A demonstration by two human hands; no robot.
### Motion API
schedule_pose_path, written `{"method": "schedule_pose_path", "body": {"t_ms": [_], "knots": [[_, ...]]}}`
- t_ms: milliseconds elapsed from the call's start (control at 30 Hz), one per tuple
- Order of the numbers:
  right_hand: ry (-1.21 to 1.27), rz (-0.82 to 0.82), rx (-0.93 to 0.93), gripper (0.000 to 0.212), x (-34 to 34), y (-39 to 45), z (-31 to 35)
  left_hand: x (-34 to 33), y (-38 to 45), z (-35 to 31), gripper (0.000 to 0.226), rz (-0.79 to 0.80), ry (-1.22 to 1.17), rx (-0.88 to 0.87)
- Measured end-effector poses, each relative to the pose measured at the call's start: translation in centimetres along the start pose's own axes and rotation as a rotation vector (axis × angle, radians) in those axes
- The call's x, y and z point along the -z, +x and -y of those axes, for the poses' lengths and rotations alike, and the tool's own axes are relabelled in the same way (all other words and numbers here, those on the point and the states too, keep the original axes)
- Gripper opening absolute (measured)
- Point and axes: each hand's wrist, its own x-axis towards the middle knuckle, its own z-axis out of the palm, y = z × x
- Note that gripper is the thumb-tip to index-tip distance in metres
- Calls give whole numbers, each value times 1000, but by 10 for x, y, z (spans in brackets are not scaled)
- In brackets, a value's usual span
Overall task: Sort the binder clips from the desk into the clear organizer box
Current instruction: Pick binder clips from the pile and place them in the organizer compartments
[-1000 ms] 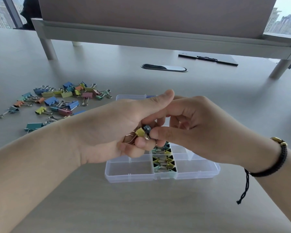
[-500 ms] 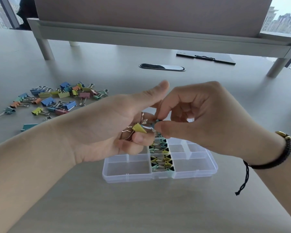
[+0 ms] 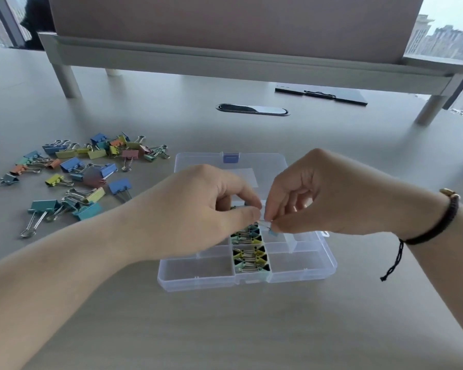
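While my two hands meet over the clear organizer box (image 3: 247,283), my right hand (image 3: 329,193) pinches a small blue binder clip (image 3: 271,232) between thumb and forefinger just above the middle column, and my left hand (image 3: 198,209) pinches its wire handle from the other side (whether that hand hides another clip I cannot tell). Small clips (image 3: 249,259) already fill the box's middle compartments, and the loose pile of binder clips (image 3: 75,172) lies on the desk (image 3: 225,329), well left of the box.
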Motion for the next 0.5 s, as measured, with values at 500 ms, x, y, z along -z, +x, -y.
{"method": "schedule_pose_path", "body": {"t_ms": [500], "knots": [[-211,-66,-22,17,-3,-2,6,0,-2,3,33,31,142,-68]]}}
